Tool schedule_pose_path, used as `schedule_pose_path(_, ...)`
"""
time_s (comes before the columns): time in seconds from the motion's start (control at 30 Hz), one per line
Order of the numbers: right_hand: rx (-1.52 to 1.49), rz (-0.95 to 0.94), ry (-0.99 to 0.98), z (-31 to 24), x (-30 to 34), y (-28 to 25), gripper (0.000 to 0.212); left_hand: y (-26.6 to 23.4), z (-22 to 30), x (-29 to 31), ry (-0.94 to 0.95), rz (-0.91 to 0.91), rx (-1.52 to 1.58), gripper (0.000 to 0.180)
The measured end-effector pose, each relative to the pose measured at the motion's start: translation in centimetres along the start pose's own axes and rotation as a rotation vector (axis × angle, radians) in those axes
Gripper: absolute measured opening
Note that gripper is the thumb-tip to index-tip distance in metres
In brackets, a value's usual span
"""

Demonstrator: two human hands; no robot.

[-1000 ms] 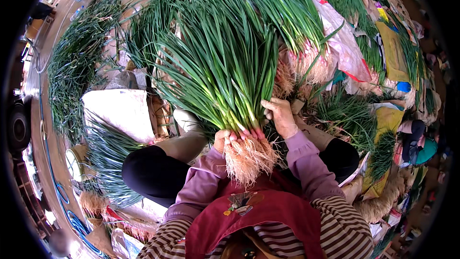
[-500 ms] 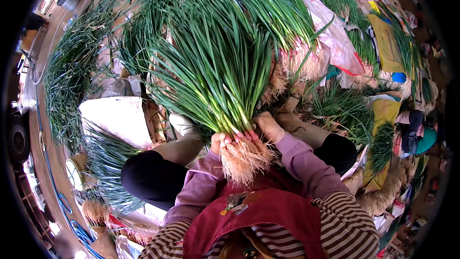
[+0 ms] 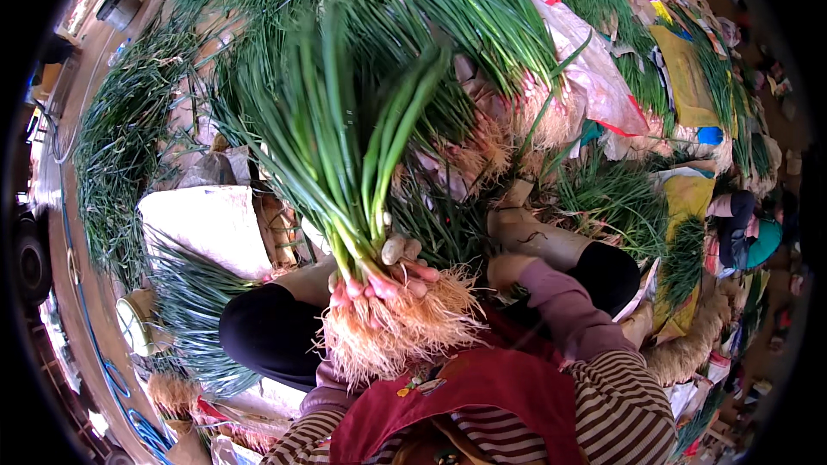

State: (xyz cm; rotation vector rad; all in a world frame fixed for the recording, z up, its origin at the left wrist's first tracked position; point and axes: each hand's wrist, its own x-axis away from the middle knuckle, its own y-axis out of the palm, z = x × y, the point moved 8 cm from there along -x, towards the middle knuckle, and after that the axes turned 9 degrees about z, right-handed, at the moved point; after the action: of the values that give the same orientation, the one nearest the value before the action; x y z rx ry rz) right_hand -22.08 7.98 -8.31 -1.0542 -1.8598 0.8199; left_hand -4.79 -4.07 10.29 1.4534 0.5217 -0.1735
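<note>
A bunch of spring onions, with long green leaves, pinkish bulbs and pale stringy roots, is raised over my lap. My left hand grips it just above the bulbs; its fingers show at the right side of the stems, while the rest of the hand is hidden behind the bunch. My right hand is apart from the bunch, to its right beside my right shin. Its fingers are mostly hidden and smeared, so whether they hold anything does not show.
More spring onions lie in heaps ahead and right. At left are a white sack, a pale bucket and a blue hose. A grey bucket stands far left. Another person sits at far right.
The bunch has come up closer and shifted left, its leaves swinging together and blurring. My right hand has let go of it and moved right and down.
</note>
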Motion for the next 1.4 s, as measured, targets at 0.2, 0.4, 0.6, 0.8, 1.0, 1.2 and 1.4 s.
schedule_pose_path(0.2, -0.579, 1.019, 0.396, 9.7, -10.0, -22.8, 0.019, -0.5, 0.9, -1.5, 0.283, -0.015, -0.134, 0.088)
schedule_pose_path(0.4, -0.012, 0.538, 0.683, 14.5, -16.5, -22.7, 0.028, -4.0, 1.6, -0.2, 0.684, 0.151, -0.12, 0.057)
schedule_pose_path(0.6, -0.596, 0.77, 0.559, 15.6, -16.6, -19.7, 0.032, -7.8, 0.5, 1.9, 0.866, 0.23, -0.263, 0.04)
schedule_pose_path(0.8, -0.366, 0.718, 0.831, 13.3, -17.1, -20.1, 0.039, -10.3, -0.7, 4.1, 0.694, 0.48, -0.114, 0.051)
schedule_pose_path(1.0, -0.055, 0.699, 0.849, 13.5, -18.1, -20.8, 0.032, -6.5, 1.0, 2.2, 0.807, 0.338, -0.252, 0.043)
schedule_pose_path(1.2, -0.131, 0.605, 0.742, 16.0, -17.8, -19.7, 0.018, -7.4, 1.2, 2.6, 1.006, 0.337, -0.28, 0.027)
schedule_pose_path(1.4, 0.255, 1.343, 0.375, 7.9, -6.3, -36.3, 0.016, -5.9, 1.0, 1.1, 1.026, 0.273, -0.227, 0.032)
